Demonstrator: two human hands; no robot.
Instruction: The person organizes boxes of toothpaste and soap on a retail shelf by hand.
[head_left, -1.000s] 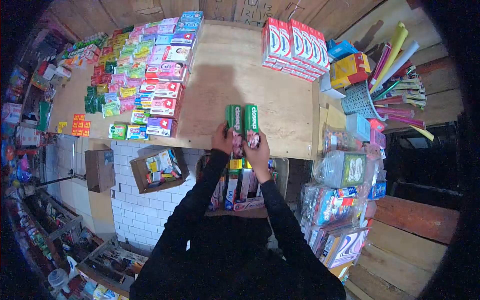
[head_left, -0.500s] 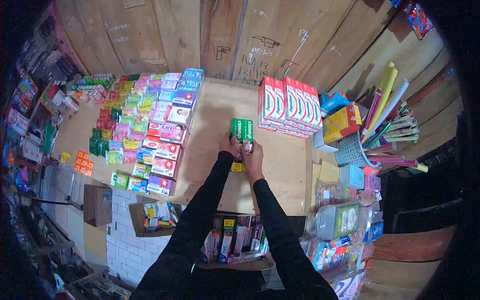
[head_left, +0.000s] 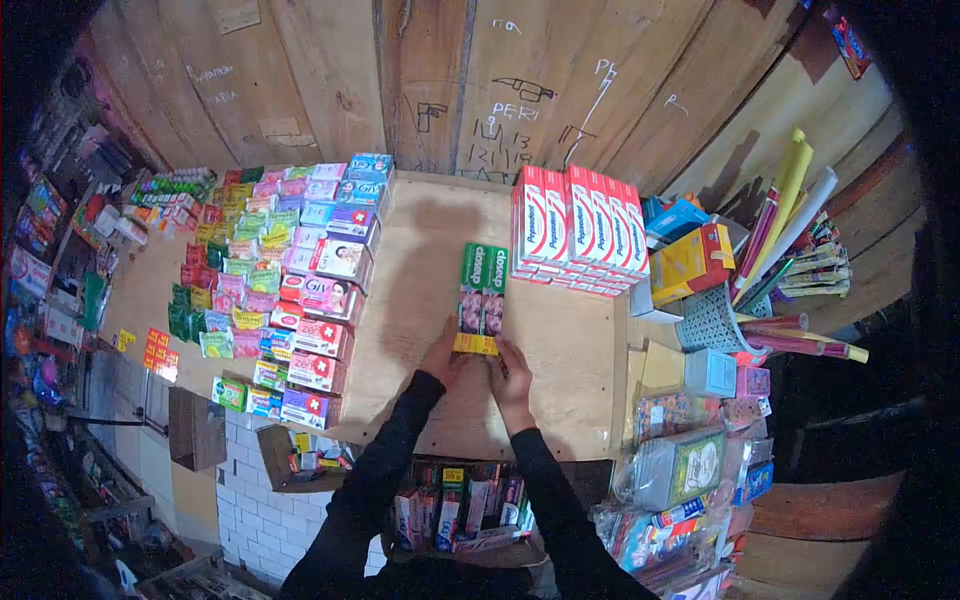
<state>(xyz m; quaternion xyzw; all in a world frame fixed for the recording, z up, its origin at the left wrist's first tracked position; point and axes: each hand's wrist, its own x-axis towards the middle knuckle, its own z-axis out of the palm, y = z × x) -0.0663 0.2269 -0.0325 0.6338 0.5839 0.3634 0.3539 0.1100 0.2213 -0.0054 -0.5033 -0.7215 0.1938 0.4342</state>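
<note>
Two green Closeup toothpaste boxes (head_left: 483, 290) lie side by side on the wooden tabletop, their long sides pointing away from me. Their near ends carry a yellow band. Beside the near left corner is my left hand (head_left: 440, 357), fingers stretched along the edge and seemingly touching it. At the near right corner, my right hand (head_left: 512, 375) has its fingertips against or very close to the boxes, with the thumb apart. Neither hand is wrapped around them. To the right behind them stands a block of red-and-white Pepsodent boxes (head_left: 580, 225).
Rows of soap boxes (head_left: 325, 300) and small sachets (head_left: 240, 270) fill the table's left side. A woven basket (head_left: 712, 325) with rolled items stands at the right. Near me below the table edge is an open carton of toothpaste boxes (head_left: 465, 505); a smaller carton (head_left: 300, 460) sits left.
Both hands have drawn back toward me along the Closeup boxes, from their middle to their near ends, uncovering the pictures on them. The boxes stay on the table. The view has shifted slightly.
</note>
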